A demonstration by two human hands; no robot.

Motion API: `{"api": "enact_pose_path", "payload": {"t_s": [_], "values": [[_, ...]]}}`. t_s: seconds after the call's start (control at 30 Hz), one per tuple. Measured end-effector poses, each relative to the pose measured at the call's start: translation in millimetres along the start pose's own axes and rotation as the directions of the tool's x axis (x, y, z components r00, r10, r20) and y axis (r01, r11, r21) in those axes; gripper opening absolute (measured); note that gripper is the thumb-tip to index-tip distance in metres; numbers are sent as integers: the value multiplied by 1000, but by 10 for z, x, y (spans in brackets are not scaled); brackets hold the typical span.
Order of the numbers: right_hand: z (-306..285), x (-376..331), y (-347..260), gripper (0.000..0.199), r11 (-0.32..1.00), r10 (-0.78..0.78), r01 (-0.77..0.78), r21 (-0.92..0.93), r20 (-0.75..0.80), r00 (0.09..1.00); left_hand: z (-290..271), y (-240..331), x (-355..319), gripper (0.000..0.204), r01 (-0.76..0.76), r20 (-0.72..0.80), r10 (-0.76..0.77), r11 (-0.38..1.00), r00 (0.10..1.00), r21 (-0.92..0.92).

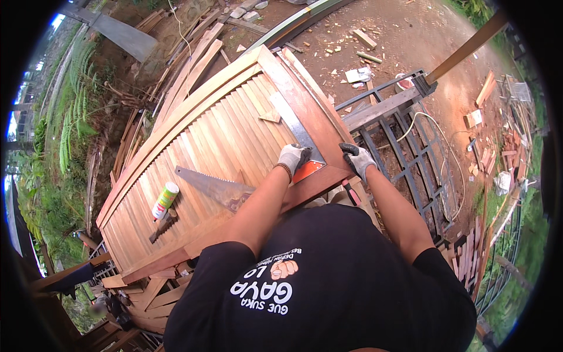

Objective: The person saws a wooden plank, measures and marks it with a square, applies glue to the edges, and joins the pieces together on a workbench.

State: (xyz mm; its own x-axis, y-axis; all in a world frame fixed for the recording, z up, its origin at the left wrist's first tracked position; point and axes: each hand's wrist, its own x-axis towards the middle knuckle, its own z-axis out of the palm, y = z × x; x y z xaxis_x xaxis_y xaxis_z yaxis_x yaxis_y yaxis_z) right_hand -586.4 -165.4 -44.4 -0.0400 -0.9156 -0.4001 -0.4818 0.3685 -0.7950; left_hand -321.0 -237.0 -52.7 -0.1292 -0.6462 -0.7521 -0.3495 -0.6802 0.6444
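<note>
A slatted wooden shutter panel lies flat before me. My left hand, in a grey-and-black glove, is closed on a try square near its orange stock. The metal blade runs along the panel's reddish right-hand frame board. My right hand, gloved alike, is at the frame's outer right edge with fingers bent together; whatever they hold is hidden. A handsaw rests on the slats left of my left forearm, its handle partly covered by it.
A white-and-green bottle lies beside a dark tool on the slats. A small wooden offcut rests near the blade. A dark metal grille stands right of the panel. Scrap wood litters the ground.
</note>
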Motion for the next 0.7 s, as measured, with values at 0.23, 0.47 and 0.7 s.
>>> {"api": "enact_pose_path", "payload": {"t_s": [0.23,0.47,0.7], "values": [[-55,-259,135,45,998,-55,61,17,-254,966,-309,212,-697,20,-155,-39,153,984,988,-88],[-479,-1144,-710,60,799,-585,468,-378,-308,750,-70,309,-1361,22,-331,221,332,943,917,-44],[-720,-1363,-198,44,719,-291,143,680,107,951,1113,485,-1611,33,-531,487,397,830,778,171]]}}
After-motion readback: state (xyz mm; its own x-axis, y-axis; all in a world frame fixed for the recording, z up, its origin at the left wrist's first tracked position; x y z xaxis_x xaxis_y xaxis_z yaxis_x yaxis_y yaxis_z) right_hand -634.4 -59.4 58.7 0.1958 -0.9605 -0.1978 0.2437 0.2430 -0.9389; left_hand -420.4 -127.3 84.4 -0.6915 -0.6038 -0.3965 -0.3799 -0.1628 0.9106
